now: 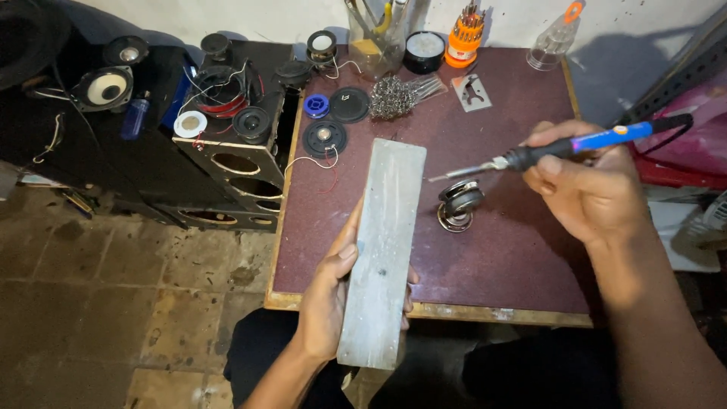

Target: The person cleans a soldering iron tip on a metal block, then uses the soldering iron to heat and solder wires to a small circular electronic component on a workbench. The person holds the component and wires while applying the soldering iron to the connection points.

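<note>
A: What is held by the hands?

B: The left hand (329, 291) is closed around a long grey metal slab (382, 250), gripped near its lower end, with the thumb laid on the top face and the fingers wrapped beneath. The slab is tilted, its far end resting on the counter (515, 250) and its near end overhanging the front edge. The right hand (587, 185) is closed on a soldering iron with a blue and black handle (583, 144), and the tip is pointed left, held just above a small round speaker driver (458, 204).

A: How is the surface described?

B: A dark maroon counter with a worn wooden edge is seen. At its far side a wad of steel wool (394, 97), a blue solder spool (316, 104), a black speaker cone (325, 138) and an orange screwdriver set (463, 34) are laid out.

A: And the room?

B: A black speaker cabinet (235, 151) is stood to the left, and a stained tiled floor (113, 303) is seen below.
</note>
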